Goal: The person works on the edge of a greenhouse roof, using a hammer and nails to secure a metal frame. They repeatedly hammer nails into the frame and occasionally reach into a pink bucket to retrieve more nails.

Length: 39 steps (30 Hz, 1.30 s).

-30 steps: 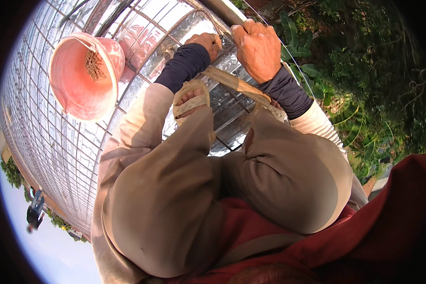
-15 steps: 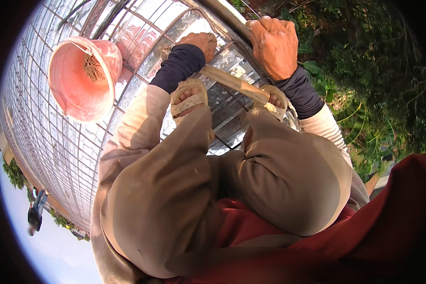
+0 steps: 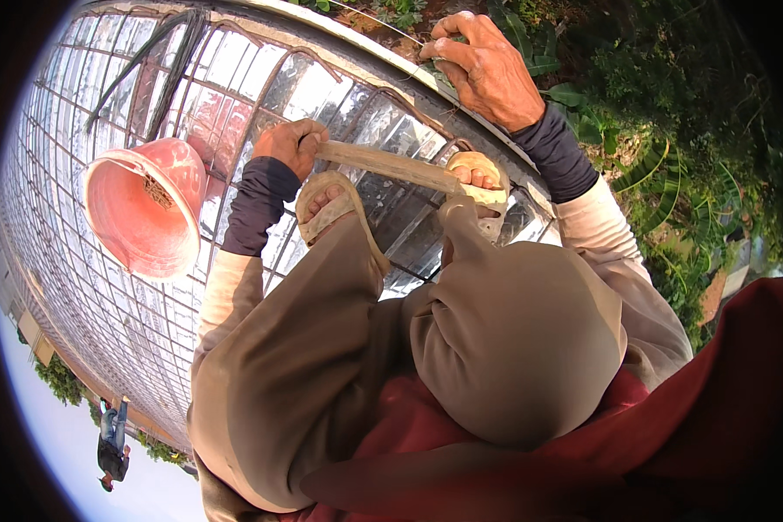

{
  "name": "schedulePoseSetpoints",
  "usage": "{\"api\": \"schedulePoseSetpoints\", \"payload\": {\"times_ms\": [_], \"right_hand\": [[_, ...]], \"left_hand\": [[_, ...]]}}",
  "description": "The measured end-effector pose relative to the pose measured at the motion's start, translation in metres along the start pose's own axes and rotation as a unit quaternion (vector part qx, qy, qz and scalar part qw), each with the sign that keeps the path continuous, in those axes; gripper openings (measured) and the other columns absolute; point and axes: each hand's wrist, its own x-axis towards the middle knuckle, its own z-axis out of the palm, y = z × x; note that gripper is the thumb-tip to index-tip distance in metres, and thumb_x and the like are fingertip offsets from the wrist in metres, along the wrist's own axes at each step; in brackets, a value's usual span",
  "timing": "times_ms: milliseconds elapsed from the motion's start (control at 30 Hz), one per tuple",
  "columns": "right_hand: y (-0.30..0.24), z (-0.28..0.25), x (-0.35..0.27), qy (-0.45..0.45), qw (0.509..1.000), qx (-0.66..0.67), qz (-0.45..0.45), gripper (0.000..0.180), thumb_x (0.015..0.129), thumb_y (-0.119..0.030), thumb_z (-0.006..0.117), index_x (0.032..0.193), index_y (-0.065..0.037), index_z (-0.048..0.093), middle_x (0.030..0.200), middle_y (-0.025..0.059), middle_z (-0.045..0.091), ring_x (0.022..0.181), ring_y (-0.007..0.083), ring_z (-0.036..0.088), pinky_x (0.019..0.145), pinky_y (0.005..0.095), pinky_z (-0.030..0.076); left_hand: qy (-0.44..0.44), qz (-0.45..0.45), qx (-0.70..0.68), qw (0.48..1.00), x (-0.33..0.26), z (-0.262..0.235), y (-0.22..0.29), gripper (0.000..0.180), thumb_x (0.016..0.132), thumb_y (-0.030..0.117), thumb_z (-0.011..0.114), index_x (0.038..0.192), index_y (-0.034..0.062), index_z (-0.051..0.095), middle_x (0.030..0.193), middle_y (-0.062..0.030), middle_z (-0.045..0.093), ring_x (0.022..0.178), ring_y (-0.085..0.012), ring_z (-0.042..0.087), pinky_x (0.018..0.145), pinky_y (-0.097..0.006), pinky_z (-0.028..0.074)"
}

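Observation:
My left hand [image 3: 289,148] is closed round the near-left end of a flat wooden stick [image 3: 383,165]. The stick slants across in front of my sandalled feet, its far end by my right foot [image 3: 480,178]. Out past the concrete edge, my right hand [image 3: 494,74] has its thumb and forefinger brought together on a thin pale string [image 3: 378,21]. The string runs from these fingertips up and leftward. To the left of my left hand, a pink bucket [image 3: 143,213] is seen from its open top, with brown short pieces [image 3: 157,192] inside.
Steel rebar mesh [image 3: 261,109] covers shiny sheeting under me. A bundle of dark wires [image 3: 176,70] lies beyond the bucket. The concrete edge [image 3: 365,56] borders a drop with green plants [image 3: 670,113] at right. Another person [image 3: 113,444] stands far off at lower left.
My left hand has moved left and toward me with the stick. My right hand has moved slightly up, its fingers now seen pinched on the string. The view has shifted along the edge.

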Motion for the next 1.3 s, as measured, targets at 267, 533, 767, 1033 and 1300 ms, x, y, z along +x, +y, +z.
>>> {"api": "schedulePoseSetpoints", "payload": {"times_ms": [267,533,767,1033,1300], "right_hand": [[-0.005,-0.003,0.04,0.016,0.996,-0.019,-0.09,0.017,0.089,-0.012,0.062,0.104,-0.008,0.068,0.109,0.0117,0.061,0.1,0.0323,0.057,0.083,0.0424,0.047],[-0.02,0.008,0.076,-0.029,0.995,0.006,-0.097,0.013,0.086,-0.019,0.059,0.087,-0.007,0.061,0.093,0.0119,0.056,0.091,0.0329,0.055,0.075,0.046,0.042],[-0.011,0.022,0.036,-0.038,0.99,-0.06,-0.12,0.022,0.086,-0.013,0.065,0.107,-0.006,0.071,0.119,0.009,0.06,0.108,0.0278,0.056,0.086,0.0415,0.046],[-0.024,-0.011,0.061,0.152,0.984,0.07,0.053,0.006,0.086,-0.009,0.063,0.09,-0.005,0.06,0.09,0.0157,0.056,0.082,0.037,0.059,0.069,0.0464,0.047],[0.0,0.016,0.028,0.033,0.995,0.063,-0.068,0.015,0.087,-0.013,0.071,0.102,-0.013,0.072,0.118,0.0075,0.062,0.111,0.0295,0.06,0.092,0.0431,0.053]], "left_hand": [[0.005,0.014,0.052,0.999,0.004,0.01,-0.003,0.026,0.093,0.021,0.057,0.11,0.0161,0.076,0.092,-0.0178,0.075,0.088,-0.0381,0.073,0.082,-0.046,0.058],[-0.034,0.007,0.259,0.965,0.003,-0.004,0.017,0.029,0.091,0.021,0.061,0.114,0.0209,0.077,0.088,-0.02,0.074,0.085,-0.0377,0.074,0.078,-0.046,0.06],[-0.04,0.026,0.332,0.942,-0.021,-0.017,0.012,0.026,0.087,0.02,0.064,0.108,0.0202,0.079,0.079,-0.0189,0.072,0.075,-0.0385,0.073,0.07,-0.048,0.059],[0.008,0.1,0.212,0.972,-0.071,-0.028,0.007,0.022,0.087,0.013,0.061,0.105,0.0178,0.073,0.075,-0.0133,0.072,0.067,-0.0358,0.07,0.061,-0.045,0.055],[-0.011,0.094,0.196,0.976,-0.066,-0.03,0.016,0.024,0.086,0.006,0.061,0.105,0.0146,0.073,0.068,-0.0167,0.068,0.064,-0.0364,0.069,0.062,-0.045,0.054]]}}
